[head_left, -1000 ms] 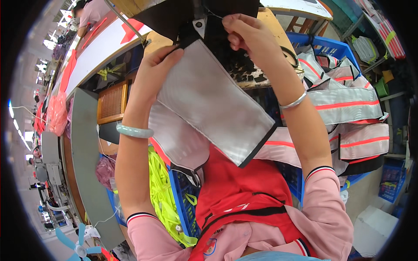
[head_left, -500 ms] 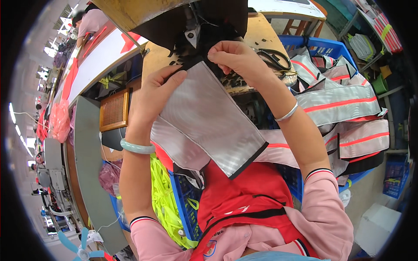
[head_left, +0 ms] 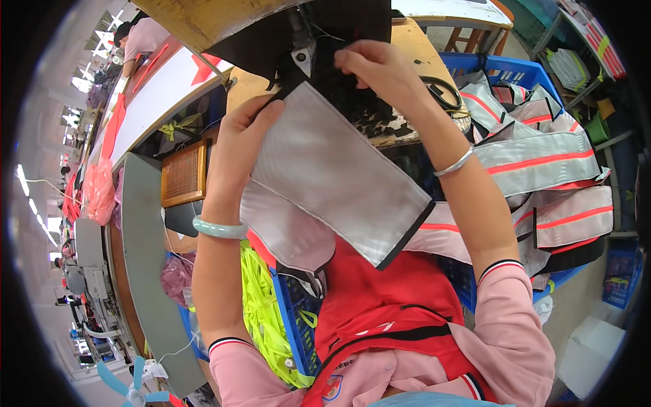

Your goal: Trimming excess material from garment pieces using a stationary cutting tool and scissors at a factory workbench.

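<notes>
– When looking down at the work, how much to call done?

– A good part, at a guess. Look at the grey cloth (head_left: 346, 173): a neat long shape, with black trim (head_left: 407, 235) along the low end and thin dark lines down the long sides. More black up at the top too.

– And where to find this cloth?

– Up in the air, just below the metal tip (head_left: 303, 60), with the low end hanging over the red apron (head_left: 386, 285). Underneath, another grey piece (head_left: 288, 230), with a bit of red at the side.

– On to the left hand (head_left: 247, 136). Full or free?

– Full. Holding the top corner of the cloth, with thumb and fingers squeezed together.

– And the right hand (head_left: 380, 68)?

– Off the cloth, up beside the tip. Finger and thumb pinched together. Very close by, a thin thread (head_left: 328, 32). Cannot tell if holding it or not; too small to see.

– Then what to call left?

– Cloth-wise, not yet put down, and not yet with the striped strips (head_left: 536, 150) in the blue tub (head_left: 502, 64) on the right. Maybe a bit of thread to deal with as well. Past that, cannot tell from here.
</notes>
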{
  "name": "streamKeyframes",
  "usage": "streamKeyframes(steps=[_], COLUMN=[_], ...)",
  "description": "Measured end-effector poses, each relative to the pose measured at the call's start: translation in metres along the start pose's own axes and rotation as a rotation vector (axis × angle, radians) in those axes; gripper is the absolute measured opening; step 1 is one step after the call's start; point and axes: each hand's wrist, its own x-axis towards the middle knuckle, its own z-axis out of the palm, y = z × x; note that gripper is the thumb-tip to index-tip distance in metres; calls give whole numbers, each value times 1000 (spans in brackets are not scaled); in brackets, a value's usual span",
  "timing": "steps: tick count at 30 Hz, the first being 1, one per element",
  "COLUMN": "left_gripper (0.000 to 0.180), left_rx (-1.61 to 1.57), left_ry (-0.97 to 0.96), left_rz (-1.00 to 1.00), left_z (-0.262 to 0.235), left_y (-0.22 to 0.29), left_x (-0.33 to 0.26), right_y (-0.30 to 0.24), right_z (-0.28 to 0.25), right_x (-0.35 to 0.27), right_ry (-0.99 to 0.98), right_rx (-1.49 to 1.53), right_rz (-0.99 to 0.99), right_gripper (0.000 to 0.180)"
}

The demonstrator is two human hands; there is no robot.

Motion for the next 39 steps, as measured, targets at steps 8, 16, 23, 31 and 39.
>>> streamKeyframes(steps=[8, 16, 23, 31, 39], left_gripper=[40, 30, 14, 19, 17], left_rx=[144, 43, 223, 596, 449], left_ry=[-93, -1176, -1163, -416, -275], left_rz=[138, -46, 279, 506, 579], left_z=[14, 4, 25, 15, 49], left_y=[4, -3, 37, 101, 78], left_x=[-62, -129, -205, -255, -245], right_y=[5, -47, -89, -93, -138], right_z=[5, -11, -59, -80, -10], right_x=[-96, -206, -259, -279, -285], right_ry=[-659, -796, -958, -584, -174], right_rx=[63, 78, -188, 5, -829], right_rz=[106, -115, -262, -120, -886], right_gripper=[46, 33, 29, 23, 49])
